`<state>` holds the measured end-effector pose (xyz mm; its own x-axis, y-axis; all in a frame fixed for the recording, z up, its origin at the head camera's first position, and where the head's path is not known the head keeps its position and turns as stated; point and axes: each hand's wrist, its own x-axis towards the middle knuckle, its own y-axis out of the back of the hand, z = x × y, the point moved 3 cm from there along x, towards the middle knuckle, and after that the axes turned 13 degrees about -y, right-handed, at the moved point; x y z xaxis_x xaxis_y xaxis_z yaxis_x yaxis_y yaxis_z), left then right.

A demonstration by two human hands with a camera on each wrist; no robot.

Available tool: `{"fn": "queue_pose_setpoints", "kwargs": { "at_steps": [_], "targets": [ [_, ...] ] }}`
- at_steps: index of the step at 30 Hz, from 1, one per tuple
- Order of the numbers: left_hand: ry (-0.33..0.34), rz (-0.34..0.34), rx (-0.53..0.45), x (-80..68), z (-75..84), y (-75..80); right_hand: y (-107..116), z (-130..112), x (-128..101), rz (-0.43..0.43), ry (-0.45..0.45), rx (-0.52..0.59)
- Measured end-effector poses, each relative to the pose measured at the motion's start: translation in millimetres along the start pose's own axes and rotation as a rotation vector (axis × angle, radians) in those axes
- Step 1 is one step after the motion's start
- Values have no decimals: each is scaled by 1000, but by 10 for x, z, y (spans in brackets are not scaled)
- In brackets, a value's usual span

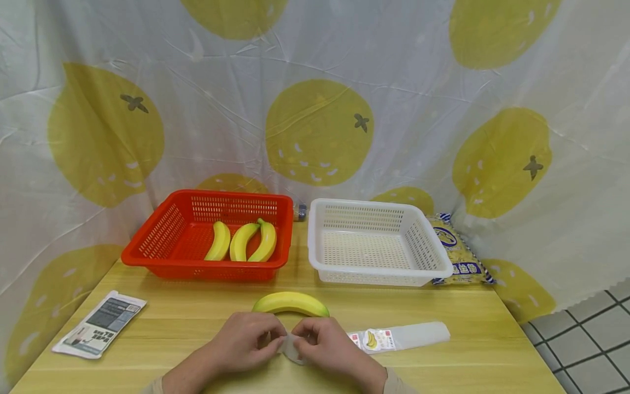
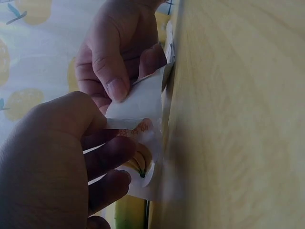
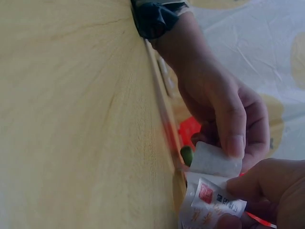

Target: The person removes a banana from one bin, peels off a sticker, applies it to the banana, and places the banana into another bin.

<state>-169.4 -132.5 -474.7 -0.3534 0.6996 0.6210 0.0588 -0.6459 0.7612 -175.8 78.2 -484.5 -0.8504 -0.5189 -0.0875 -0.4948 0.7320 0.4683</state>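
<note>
My left hand (image 1: 248, 340) and right hand (image 1: 327, 346) meet low in the middle of the head view. Between them they pinch the end of a strip of banana stickers (image 1: 420, 334), whose tail lies off to the right. In the left wrist view, a label with a printed banana (image 2: 144, 160) shows by the left fingers, and the right thumb presses a folded plain end of the strip (image 2: 138, 100). The right wrist view shows the left thumb on a blank flap (image 3: 217, 159), above a label with a red square (image 3: 206, 193). One banana (image 1: 290, 302) lies just beyond both hands.
A red basket (image 1: 206, 269) with several bananas (image 1: 266, 241) stands back left. Beside it is a white basket (image 1: 384, 277), with a yellow printed bag (image 1: 465, 257) at its right. A flat white-and-grey packet (image 1: 100, 325) lies at left. A lemon-print curtain (image 1: 408, 137) hangs behind.
</note>
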Motion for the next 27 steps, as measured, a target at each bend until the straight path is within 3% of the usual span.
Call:
{"fn": "queue_pose_setpoints", "kwargs": {
  "at_steps": [18,27],
  "targets": [
    [20,40,26,-8,0,28,1,17,7,43,-25,-33],
    [-28,93,16,-2,-14,44,-8,15,14,51,-26,-63]
  ]
}}
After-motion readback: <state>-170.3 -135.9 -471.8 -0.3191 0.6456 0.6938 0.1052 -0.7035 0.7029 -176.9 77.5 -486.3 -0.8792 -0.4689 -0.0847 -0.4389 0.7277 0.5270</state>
